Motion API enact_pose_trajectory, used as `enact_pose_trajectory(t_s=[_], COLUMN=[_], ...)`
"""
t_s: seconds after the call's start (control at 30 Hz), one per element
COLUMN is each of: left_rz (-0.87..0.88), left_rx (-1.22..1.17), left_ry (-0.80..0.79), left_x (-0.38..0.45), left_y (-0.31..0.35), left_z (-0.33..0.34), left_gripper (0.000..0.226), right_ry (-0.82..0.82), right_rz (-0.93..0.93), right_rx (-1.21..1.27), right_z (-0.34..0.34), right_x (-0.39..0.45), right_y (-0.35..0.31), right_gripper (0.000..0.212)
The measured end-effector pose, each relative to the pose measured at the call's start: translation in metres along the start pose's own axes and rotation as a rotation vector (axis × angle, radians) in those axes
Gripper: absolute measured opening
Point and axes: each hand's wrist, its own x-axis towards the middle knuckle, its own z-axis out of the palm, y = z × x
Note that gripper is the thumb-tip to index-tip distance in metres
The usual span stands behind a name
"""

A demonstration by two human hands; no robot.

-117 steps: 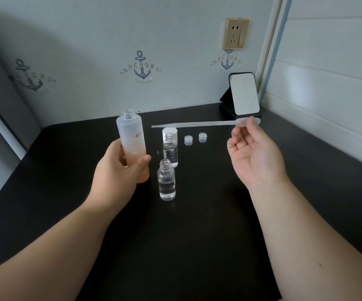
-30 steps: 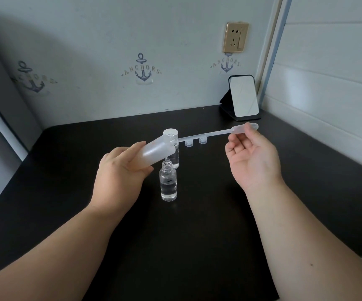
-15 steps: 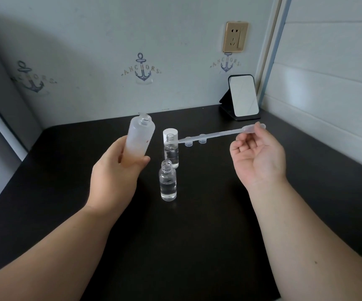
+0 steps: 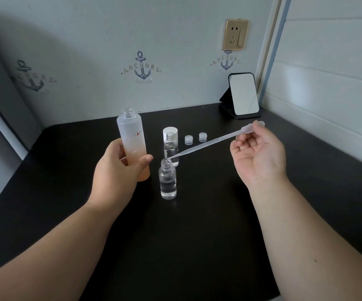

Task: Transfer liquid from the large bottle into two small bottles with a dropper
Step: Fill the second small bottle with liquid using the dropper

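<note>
The left hand (image 4: 119,170) grips the large bottle (image 4: 133,146) upright. The right hand's (image 4: 258,155) fingers (image 4: 244,137) pinch the dropper (image 4: 208,143); its tip sits over the near small bottle (image 4: 168,181), at the worktop's (image 4: 197,235) middle. Next, I think: squeeze gently. The other small bottle (image 4: 171,148) stands at 12 o'clock.

Two small caps (image 4: 195,138) lie right of the far small bottle (image 4: 171,148).

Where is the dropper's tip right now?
Head view, centre: the dropper slants down from the right hand, its tip at the mouth of the nearer small bottle.
</note>
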Motion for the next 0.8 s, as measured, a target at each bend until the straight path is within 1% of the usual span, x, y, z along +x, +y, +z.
enact_pose_trajectory(t_s=[0.13,0.2,0.23,0.33,0.37,0.43,0.5,0.6,0.67,0.73,0.8], left_rz=[0.004,0.016,0.037,0.151,0.186,0.245,0.287,0.309,0.291,0.274,0.288], left_rx=[-0.043,-0.107,-0.128,-0.117,-0.105,-0.093,-0.114,-0.128,-0.101,-0.047,0.031], left_ry=[-0.031,0.001,0.042,0.197,0.225,0.235,0.175,-0.022,-0.200,-0.362,-0.470], left_x=[-0.003,-0.006,-0.009,-0.016,-0.019,-0.023,-0.027,-0.028,-0.027,-0.026,-0.025], left_y=[0.002,0.005,0.007,0.010,0.012,0.016,0.018,0.017,0.016,0.016,0.016], left_z=[-0.003,-0.006,-0.008,-0.016,-0.018,-0.020,-0.020,-0.020,-0.017,-0.014,-0.011], left_gripper=[0.083,0.082,0.074,0.037,0.032,0.028,0.025,0.021,0.027,0.038,0.045], right_ry=[-0.018,-0.025,-0.028,-0.042,-0.044,-0.046,-0.051,-0.059,-0.067,-0.072,-0.073], right_rz=[-0.006,-0.007,-0.009,-0.010,-0.012,-0.016,-0.016,-0.015,-0.017,-0.017,-0.014], right_rx=[-0.036,-0.041,-0.040,-0.052,-0.057,-0.061,-0.060,-0.066,-0.069,-0.071,-0.068], right_z=[-0.001,-0.001,-0.002,-0.002,-0.002,-0.003,-0.003,-0.003,-0.004,-0.003,-0.002], right_x=[0.000,0.000,0.000,0.001,0.001,0.002,0.002,0.001,0.001,0.001,0.001], right_y=[0.001,0.001,0.000,0.000,0.000,0.000,-0.001,-0.001,-0.001,-0.002,-0.001], right_gripper=[0.036,0.035,0.035,0.033,0.033,0.034,0.035,0.035,0.036,0.037,0.035])
